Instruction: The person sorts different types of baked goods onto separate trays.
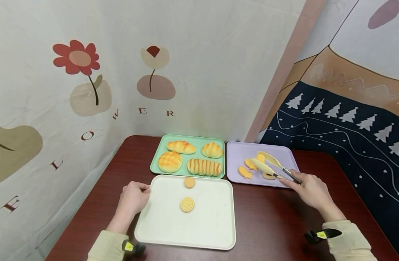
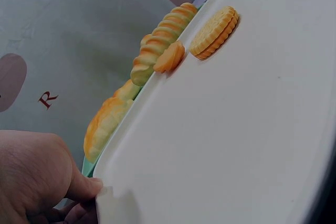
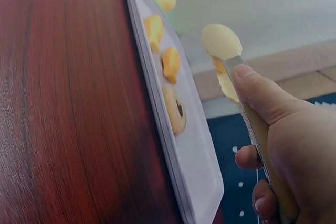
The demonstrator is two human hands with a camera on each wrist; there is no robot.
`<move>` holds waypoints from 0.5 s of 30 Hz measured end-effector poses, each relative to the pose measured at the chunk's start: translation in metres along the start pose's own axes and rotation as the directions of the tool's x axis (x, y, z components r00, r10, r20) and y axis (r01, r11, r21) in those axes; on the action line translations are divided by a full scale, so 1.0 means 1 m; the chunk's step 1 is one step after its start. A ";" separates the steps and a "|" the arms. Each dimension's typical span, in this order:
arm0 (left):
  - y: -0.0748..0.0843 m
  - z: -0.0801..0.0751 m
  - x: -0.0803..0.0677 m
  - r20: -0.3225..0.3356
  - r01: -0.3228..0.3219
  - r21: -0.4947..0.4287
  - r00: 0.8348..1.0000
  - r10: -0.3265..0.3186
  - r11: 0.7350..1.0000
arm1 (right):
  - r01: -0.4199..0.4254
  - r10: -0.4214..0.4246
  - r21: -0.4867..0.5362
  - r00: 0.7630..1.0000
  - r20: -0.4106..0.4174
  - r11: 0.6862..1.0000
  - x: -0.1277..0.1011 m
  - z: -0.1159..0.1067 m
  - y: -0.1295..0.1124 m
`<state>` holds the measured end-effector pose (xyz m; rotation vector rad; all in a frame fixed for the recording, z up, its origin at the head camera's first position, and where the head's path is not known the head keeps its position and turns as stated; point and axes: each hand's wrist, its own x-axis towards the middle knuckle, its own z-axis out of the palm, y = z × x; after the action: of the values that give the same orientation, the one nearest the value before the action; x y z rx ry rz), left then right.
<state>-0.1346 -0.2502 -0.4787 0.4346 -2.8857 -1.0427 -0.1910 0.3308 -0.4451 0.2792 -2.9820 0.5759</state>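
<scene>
My left hand (image 1: 134, 196) pinches the upper left corner of a white tray (image 1: 206, 228), thumb on top of its rim. On that tray lie a round biscuit with holes (image 1: 187, 204) and a smaller round biscuit (image 1: 189, 182) near the far edge. In my right hand (image 1: 311, 190) is a pair of tongs (image 1: 266, 167) with cream tips, over a lilac tray (image 1: 235, 150). A yellow-orange piece (image 3: 218, 66) shows between the tips in the right wrist view, partly hidden. Fish-shaped biscuits (image 1: 245, 172) and a ring-shaped biscuit (image 1: 269, 176) lie beneath.
Behind the white tray stands a green tray (image 1: 183, 173) with several breads, among them a striped loaf (image 1: 204, 167) and a round bun (image 1: 170, 162). A printed curtain (image 1: 202, 72) hangs behind the dark wooden table (image 1: 261, 221).
</scene>
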 end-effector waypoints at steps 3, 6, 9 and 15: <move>0.000 0.000 0.001 -0.002 -0.005 0.002 1.000 0.005 1.000 | -0.028 0.028 -0.012 0.999 0.018 1.000 0.001 0.000 0.008; -0.001 0.001 0.001 -0.005 -0.009 0.003 1.000 0.009 1.000 | -0.053 0.053 -0.015 0.998 0.033 0.999 0.001 0.001 0.016; -0.002 0.002 0.001 -0.007 -0.008 0.003 1.000 0.008 1.000 | -0.086 0.087 -0.025 0.995 0.051 0.996 0.001 0.000 0.023; -0.003 0.002 0.002 -0.014 -0.008 0.005 1.000 0.008 1.000 | -0.145 0.147 -0.035 0.986 0.081 0.989 0.000 0.000 0.034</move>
<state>-0.1358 -0.2514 -0.4824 0.4277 -2.8760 -1.0276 -0.1980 0.3619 -0.4573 0.0843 -3.1073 0.5474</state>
